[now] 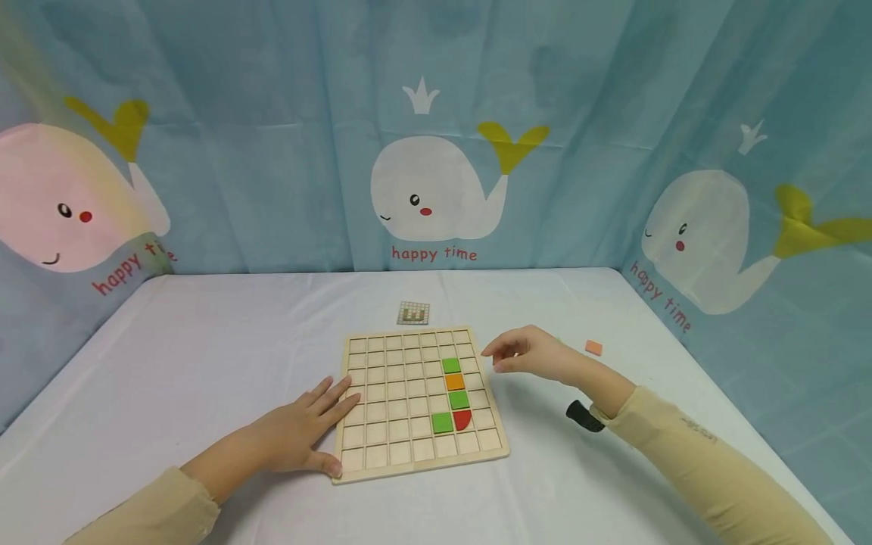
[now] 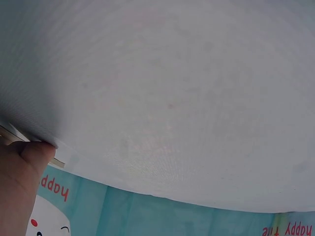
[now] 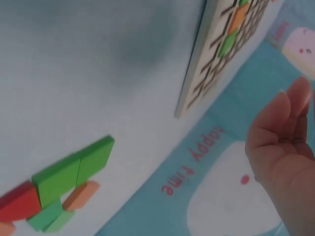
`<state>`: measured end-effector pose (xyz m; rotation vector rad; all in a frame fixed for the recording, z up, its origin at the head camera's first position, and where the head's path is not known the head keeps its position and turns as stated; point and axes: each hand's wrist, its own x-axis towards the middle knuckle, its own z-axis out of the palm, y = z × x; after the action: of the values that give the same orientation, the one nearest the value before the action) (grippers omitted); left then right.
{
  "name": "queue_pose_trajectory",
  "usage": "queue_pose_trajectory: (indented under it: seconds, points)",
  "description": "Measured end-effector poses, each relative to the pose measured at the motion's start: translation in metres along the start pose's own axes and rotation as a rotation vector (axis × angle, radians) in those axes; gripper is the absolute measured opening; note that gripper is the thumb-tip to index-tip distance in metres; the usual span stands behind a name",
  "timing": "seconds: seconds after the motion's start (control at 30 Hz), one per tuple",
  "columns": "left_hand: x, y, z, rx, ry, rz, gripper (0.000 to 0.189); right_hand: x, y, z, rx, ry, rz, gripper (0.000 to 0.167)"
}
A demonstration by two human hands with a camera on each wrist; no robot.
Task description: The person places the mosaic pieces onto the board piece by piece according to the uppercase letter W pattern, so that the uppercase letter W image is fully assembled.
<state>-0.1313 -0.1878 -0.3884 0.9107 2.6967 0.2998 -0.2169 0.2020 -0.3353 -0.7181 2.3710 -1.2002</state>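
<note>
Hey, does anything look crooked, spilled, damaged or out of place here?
No spill or damage shows. The wooden board sits slightly askew on the table, turned against its back edge. Its red piece has a curved side, unlike the square tiles beside it, but that seems just its shape.

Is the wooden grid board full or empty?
Partly full: five coloured tiles sit in the wooden grid board, but most squares are bare.

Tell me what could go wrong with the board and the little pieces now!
The left hand touches the board at its edge, so a push might slide it and jiggle the red piece. Loose pieces sit close together on the table; the right hand might bump and scatter them.
</note>
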Motion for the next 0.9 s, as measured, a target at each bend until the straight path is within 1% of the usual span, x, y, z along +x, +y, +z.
queue_pose_trajectory:
  seconds: [0.2,0.27,0.43,0.5,0.73,0.9]
  points:
    - [0.000,-0.001,0.000,0.007,0.004,0.004,0.105,-0.005,-0.001,-0.018,-0.017,0.067,0.048,0.027]
    - [0.000,-0.002,0.001,0.008,0.009,0.008,0.105,-0.005,0.001,-0.024,-0.029,0.088,0.053,0.027]
    - [0.000,-0.003,0.001,0.003,0.015,0.006,0.105,-0.008,0.009,-0.038,-0.006,0.120,0.074,0.032]
    - [-0.001,-0.003,0.001,0.004,0.015,0.002,0.105,-0.010,0.013,-0.043,0.014,0.125,0.082,0.034]
    - [-0.001,-0.002,0.001,0.009,0.015,0.008,0.104,-0.014,0.028,-0.055,0.020,0.145,0.097,0.039]
    - [-0.001,-0.002,0.001,0.014,0.013,0.020,0.104,-0.012,0.039,-0.062,0.023,0.119,0.102,0.041]
